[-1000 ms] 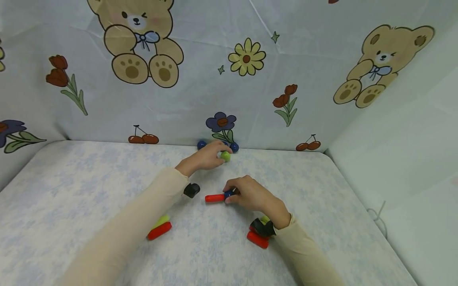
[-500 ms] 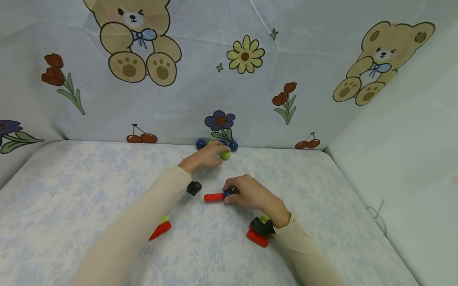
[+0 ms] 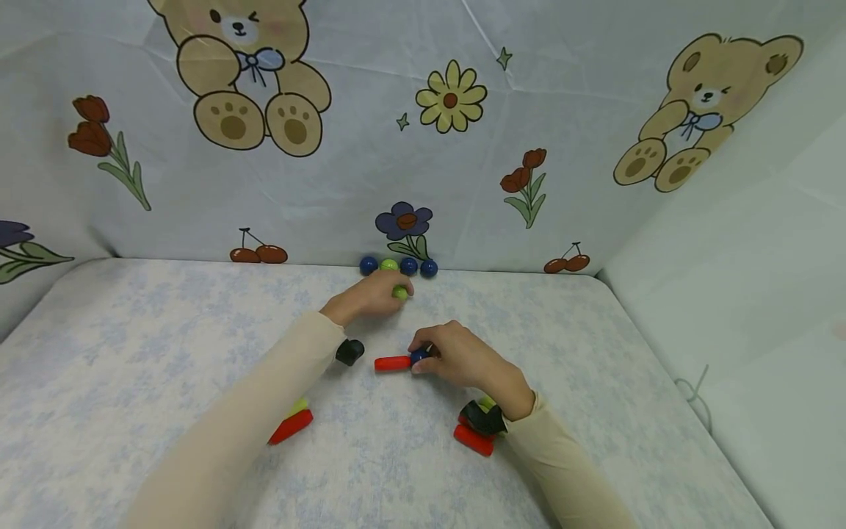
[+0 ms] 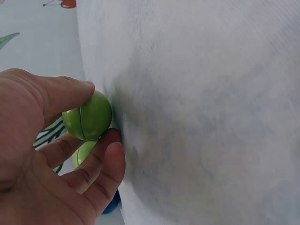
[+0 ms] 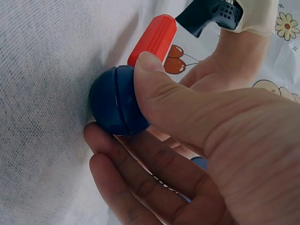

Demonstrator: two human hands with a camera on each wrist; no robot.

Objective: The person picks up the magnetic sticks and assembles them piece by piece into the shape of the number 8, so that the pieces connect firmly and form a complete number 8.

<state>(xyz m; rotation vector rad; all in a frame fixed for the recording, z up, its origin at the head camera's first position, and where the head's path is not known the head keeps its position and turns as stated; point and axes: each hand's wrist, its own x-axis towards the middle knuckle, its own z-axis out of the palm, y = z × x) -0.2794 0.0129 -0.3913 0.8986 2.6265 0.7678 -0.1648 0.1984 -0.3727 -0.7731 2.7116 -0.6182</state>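
Observation:
My left hand [image 3: 371, 295] pinches a green ball [image 4: 93, 115] between thumb and fingers, just in front of a row of balls at the back of the table. A seam runs round the green ball. Nearer the person, my right hand [image 3: 463, 358] holds a blue ball [image 5: 110, 101] low at the table surface, its thumb on one side and fingers beneath. Against the blue ball lies a ridged red stick [image 3: 393, 364], pointing left in the head view; whether the two are joined I cannot tell.
Along the back wall sit blue balls [image 3: 428, 268] and a green ball [image 3: 389, 264]. A red stick [image 3: 291, 427] and a yellow-green piece [image 3: 299, 406] lie by the left forearm. Another red stick [image 3: 473, 439] and green piece [image 3: 487, 402] lie under the right wrist.
The left hand has drawn the green ball slightly left and toward the person, uncovering the row of balls behind. The right hand stays on the blue ball. The head view has shifted a little.

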